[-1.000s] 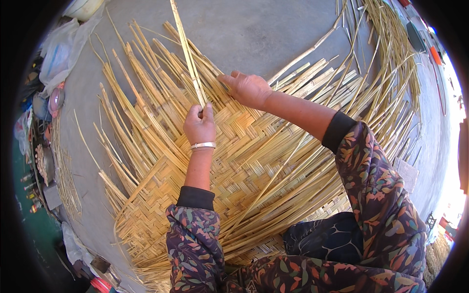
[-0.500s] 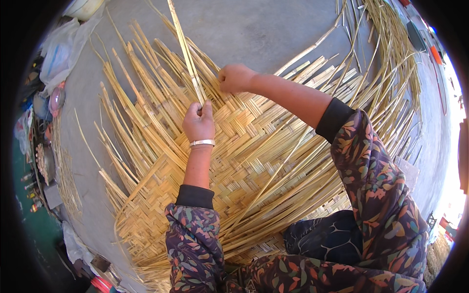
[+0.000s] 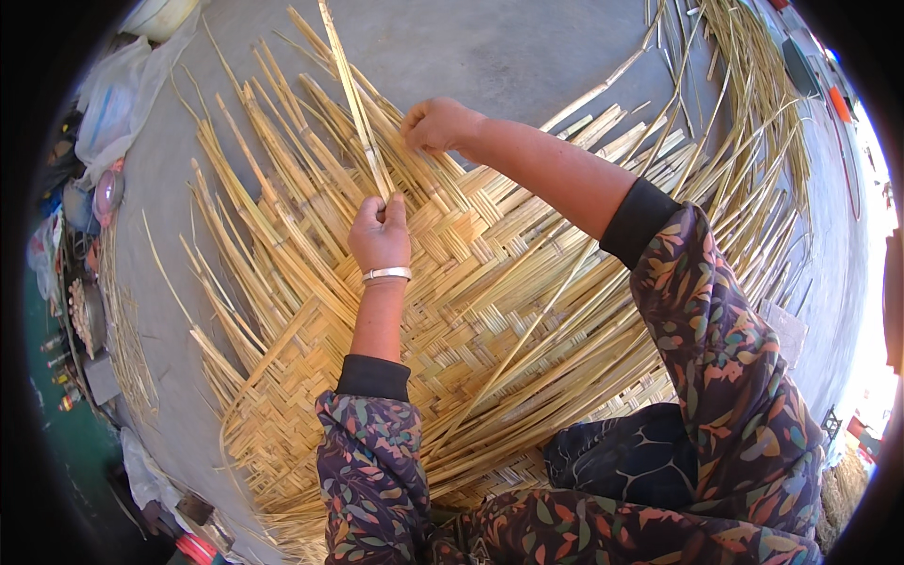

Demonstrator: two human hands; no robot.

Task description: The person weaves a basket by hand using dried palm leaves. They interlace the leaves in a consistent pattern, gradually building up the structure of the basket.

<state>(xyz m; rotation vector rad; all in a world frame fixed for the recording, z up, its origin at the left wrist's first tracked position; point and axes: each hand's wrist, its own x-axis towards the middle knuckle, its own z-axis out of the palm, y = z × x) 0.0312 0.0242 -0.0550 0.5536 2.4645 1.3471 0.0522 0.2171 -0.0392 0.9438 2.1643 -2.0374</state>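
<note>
A large half-woven mat (image 3: 452, 325) of flat yellow reed strips lies on the floor before me, its loose strip ends fanning out at the far left and right. My left hand (image 3: 380, 235), with a silver bracelet at the wrist, is closed on a raised reed strip (image 3: 350, 89), thumb against its lower end. The strip leans away from me above the weave. Just right of it, my right hand (image 3: 441, 127) hovers near the mat's far edge, fingers curled down. Whether its fingertips pinch a strip, I cannot make out.
Bundled long reeds (image 3: 753, 104) curve along the far right. Grey concrete floor (image 3: 490, 47) surrounds the mat. At the left edge are a clear plastic bag (image 3: 113, 113), a pink item (image 3: 109, 193) and assorted clutter. A patterned dark cloth (image 3: 626, 461) shows near my right arm.
My right hand has moved a little left and away from me, closer to the raised strip. My left hand keeps its grip with barely any shift.
</note>
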